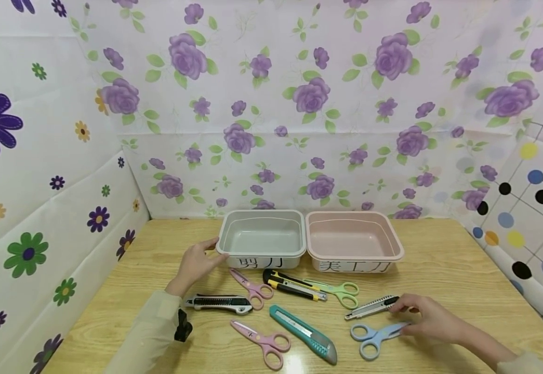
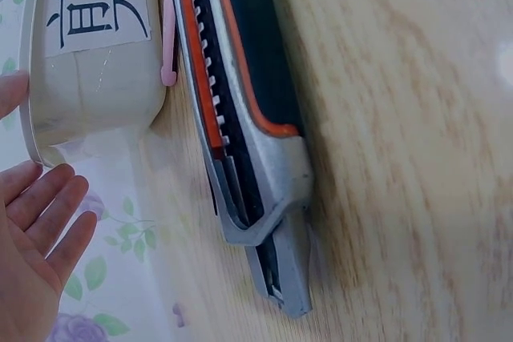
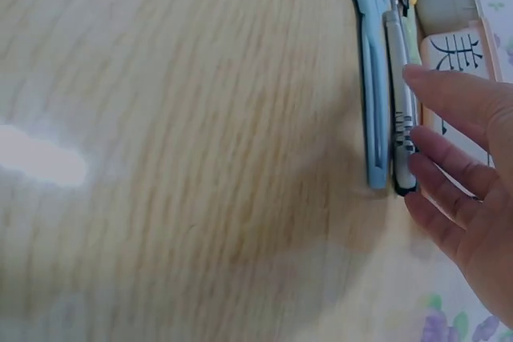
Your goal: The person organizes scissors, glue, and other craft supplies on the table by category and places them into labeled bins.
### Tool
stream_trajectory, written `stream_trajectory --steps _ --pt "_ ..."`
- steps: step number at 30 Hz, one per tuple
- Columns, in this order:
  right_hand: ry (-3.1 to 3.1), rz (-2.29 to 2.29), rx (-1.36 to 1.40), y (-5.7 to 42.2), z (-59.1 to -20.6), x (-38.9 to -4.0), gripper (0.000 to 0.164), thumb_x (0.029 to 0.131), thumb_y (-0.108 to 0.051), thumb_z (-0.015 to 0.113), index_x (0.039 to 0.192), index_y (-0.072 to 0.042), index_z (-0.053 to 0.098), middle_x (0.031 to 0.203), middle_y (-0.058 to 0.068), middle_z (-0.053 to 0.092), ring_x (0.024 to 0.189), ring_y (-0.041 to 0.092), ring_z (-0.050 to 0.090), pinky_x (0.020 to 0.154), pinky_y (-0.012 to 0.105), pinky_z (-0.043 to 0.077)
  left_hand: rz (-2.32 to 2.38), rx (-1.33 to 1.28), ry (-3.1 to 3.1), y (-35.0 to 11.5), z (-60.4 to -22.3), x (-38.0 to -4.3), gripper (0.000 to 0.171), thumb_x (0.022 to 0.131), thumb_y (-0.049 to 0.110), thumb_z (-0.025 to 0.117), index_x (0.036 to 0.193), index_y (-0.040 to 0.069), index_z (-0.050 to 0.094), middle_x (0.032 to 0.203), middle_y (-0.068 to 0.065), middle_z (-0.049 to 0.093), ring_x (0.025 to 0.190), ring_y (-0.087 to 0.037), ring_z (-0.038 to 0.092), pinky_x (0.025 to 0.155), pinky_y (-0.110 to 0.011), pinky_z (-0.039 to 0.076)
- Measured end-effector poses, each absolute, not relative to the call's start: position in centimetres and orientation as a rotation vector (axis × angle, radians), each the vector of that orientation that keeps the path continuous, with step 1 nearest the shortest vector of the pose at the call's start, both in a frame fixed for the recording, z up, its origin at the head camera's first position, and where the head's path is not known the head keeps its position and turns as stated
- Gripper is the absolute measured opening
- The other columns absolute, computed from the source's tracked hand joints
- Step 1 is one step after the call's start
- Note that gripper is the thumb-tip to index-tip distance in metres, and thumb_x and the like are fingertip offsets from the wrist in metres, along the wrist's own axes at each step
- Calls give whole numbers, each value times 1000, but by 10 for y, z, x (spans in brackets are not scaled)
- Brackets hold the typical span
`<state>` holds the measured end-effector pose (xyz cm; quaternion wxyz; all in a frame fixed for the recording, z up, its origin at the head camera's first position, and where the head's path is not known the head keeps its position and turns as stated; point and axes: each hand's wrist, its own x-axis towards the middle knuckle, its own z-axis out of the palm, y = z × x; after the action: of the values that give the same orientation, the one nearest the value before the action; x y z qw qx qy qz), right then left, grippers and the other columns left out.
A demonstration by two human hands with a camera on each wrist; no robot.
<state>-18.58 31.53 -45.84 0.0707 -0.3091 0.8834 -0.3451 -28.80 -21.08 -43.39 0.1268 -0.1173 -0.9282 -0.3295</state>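
Note:
My left hand (image 1: 198, 265) touches the left end of a grey bin (image 1: 262, 255), its thumb at the front corner; in the left wrist view its fingers (image 2: 50, 198) are spread and fairly straight at the rim. Below that wrist lies a silver-and-black box cutter (image 1: 220, 302), showing orange trim in the left wrist view. At the right, my right hand (image 1: 432, 318) hovers by a slim silver box cutter (image 1: 369, 307) and blue-handled scissors (image 1: 378, 335). In the right wrist view its fingers (image 3: 453, 174) are loosely extended beside the silver cutter; whether they touch it I cannot tell.
A pink bin (image 1: 355, 258) stands against the grey one; both carry labels. Between the hands lie pink scissors (image 1: 264, 343), smaller pink scissors (image 1: 254, 291), a yellow-and-black box cutter (image 1: 294, 285), green scissors (image 1: 343, 293) and a teal box cutter (image 1: 304, 333). Floral cloth (image 1: 271, 171) hangs behind.

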Motion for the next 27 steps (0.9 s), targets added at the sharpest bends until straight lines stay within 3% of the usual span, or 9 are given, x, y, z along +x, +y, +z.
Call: stream_trajectory --steps 5,13,27 --pt "2607 -1096 -965 320 -468 -181 28 74 -24 73 96 -10 64 90 -5 61 82 4 55 69 23 48 -961 -335 -2706 -211 -434 -290 64 77 36 70 125 -2 53 110 -16 63 100 -34 59 77 -45 49" --pt "2548 -1192 -1065 322 -480 -178 20 76 -15 72 94 -10 65 86 -3 58 73 7 52 59 22 45 -973 -348 -2702 -210 -433 -288 64 77 36 71 124 -4 52 109 -18 63 100 -35 58 79 -47 49" --pt "2580 -1178 -1088 321 -488 -180 13 77 -13 70 90 -12 65 83 -8 56 70 -3 47 52 20 42 -973 -344 -2687 -209 -432 -286 64 77 35 71 123 -5 52 109 -19 63 100 -36 58 78 -48 49"
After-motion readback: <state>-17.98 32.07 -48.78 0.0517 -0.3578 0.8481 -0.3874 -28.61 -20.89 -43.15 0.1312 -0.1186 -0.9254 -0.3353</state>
